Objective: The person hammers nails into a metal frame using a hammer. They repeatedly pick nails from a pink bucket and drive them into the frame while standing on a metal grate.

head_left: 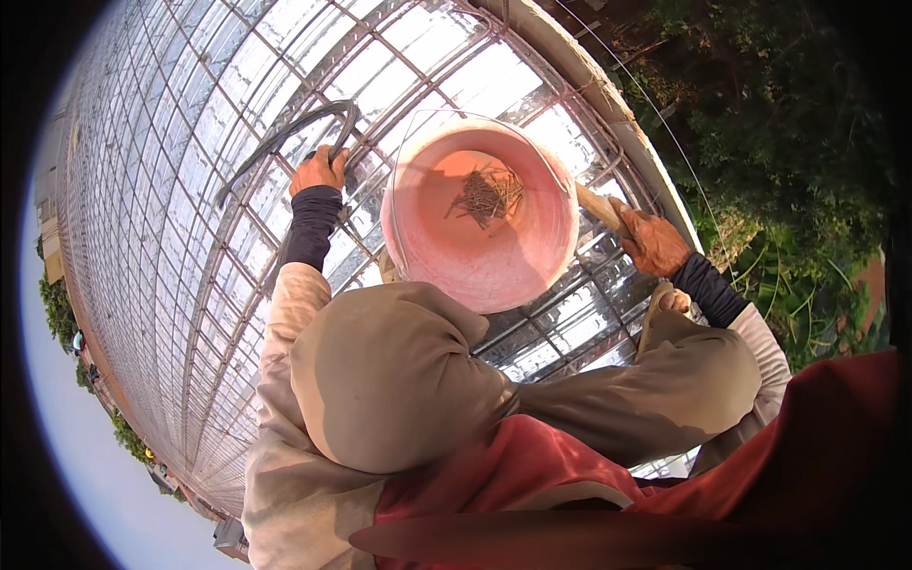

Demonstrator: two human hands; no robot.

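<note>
A faded pink bucket (418, 252) stands in front of my knees, its thin wire bail hanging along the left side. Inside, on its bottom, lies a small heap of brown nails (486, 195). Left of the bucket, my left hand (320, 172) is closed around a bundle of dark tie wire (302, 122), which bends in a loop beyond the fingers. My right hand (655, 243) grips a wooden handle (600, 207) at the bucket's right side. The far end of that handle is hidden behind the bucket, so the tool's kind does not show.
A grid of steel rebar (204, 123) spreads over shiny metal sheeting on the left and under me. Along the right runs a raised concrete edge (622, 119) with a thin line beyond it. Green foliage (788, 180) lies past that edge. My bent knees are close to the bucket.
</note>
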